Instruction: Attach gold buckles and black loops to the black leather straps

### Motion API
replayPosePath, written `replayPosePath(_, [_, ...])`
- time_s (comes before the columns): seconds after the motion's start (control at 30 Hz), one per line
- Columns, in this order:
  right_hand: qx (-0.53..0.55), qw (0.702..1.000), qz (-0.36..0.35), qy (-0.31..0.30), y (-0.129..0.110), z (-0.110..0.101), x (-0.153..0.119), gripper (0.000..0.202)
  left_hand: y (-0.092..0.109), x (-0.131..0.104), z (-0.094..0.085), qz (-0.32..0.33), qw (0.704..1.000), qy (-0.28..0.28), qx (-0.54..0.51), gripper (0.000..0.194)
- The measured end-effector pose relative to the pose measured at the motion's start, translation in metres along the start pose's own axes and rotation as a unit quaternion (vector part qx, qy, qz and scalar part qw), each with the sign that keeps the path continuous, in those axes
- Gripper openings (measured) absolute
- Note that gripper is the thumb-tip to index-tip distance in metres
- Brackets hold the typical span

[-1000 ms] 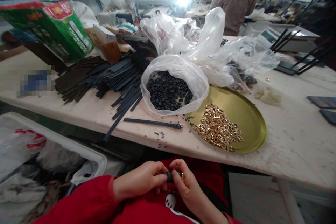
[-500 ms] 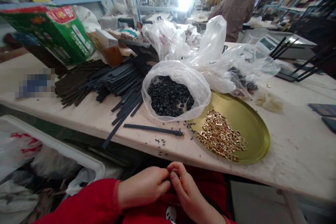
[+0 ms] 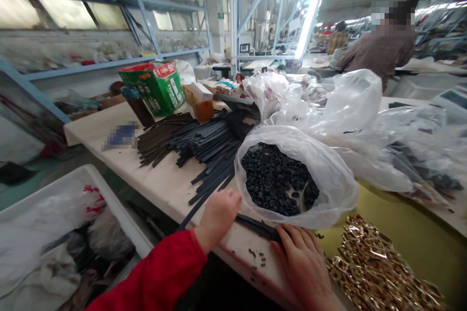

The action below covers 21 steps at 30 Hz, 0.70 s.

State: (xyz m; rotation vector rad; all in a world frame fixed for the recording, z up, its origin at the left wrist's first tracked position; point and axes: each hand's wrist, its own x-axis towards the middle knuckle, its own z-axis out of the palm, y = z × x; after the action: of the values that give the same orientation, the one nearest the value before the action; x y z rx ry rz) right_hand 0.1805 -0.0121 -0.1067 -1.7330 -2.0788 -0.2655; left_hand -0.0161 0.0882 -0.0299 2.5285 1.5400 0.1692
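Note:
My left hand (image 3: 221, 216) is closed over the front edge of the table, beside the loose ends of a pile of flat black strips (image 3: 207, 141). Its fingertips are turned away, so what they hold is hidden. My right hand (image 3: 302, 262) has its thumb and fingers on the end of a black strap (image 3: 257, 226), which runs along the table between both hands. Just behind them, a white plastic bag (image 3: 332, 194) stands rolled open, filled with small black loops (image 3: 273, 175). Gold metal buckles (image 3: 375, 262) are heaped on a gold tray (image 3: 430, 223) right of my right hand.
Small black bits (image 3: 260, 255) lie near the table edge. A green carton (image 3: 156, 90), a small orange-and-white box (image 3: 199, 99) and clear plastic bags (image 3: 350, 97) stand behind. A white bin (image 3: 95, 175) with bags is at lower left. A person (image 3: 383, 51) is farther back.
My hands were together low in front of my body; now they are apart and over the table, at the strap. The view has swung left and up.

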Motion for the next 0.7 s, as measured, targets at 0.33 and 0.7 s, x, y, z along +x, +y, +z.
replayPosePath(0.33, [0.036, 0.997, -0.002, 0.067, -0.001, -0.011, -0.003, 0.032, -0.07, -0.008, -0.015, -0.186, 0.982, -0.001, 0.039, 0.009])
replayPosePath(0.7, [0.538, 0.804, 0.255, 0.013, -0.04, -0.071, 0.001, 0.044, -0.005, -0.104, -0.058, -0.002, 0.938, -0.205, -0.281, 0.006])
